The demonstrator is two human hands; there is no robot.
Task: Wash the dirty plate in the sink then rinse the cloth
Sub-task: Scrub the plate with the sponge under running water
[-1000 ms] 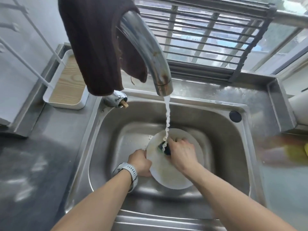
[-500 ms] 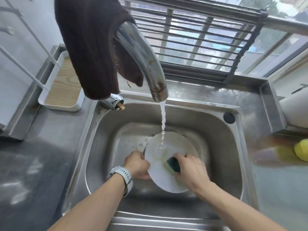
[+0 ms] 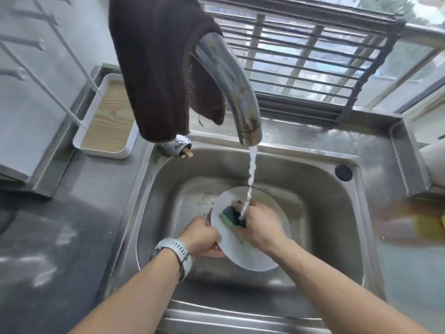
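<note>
1. Since half a second ago, the sponge [image 3: 230,216] has been moved up the plate [image 3: 252,257], back under the running water [image 3: 250,179].
2. The sponge is clasped by the right hand [image 3: 258,227]; the plate's left rim is gripped by the left hand [image 3: 203,237], tilted over the sink [image 3: 337,213].
3. Washing appears to be midway; faint residue is seen near the far rim.
4. A brown cloth [image 3: 159,68], draped over the tap [image 3: 231,80], is judged not yet rinsed.
5. Nothing is seen blocking the basin; a tray [image 3: 106,121] is set left, well apart.

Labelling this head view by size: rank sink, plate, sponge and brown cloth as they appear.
1. Sink
2. Brown cloth, though it hangs nearer the camera, so its real size is unsure
3. Plate
4. Sponge
</note>
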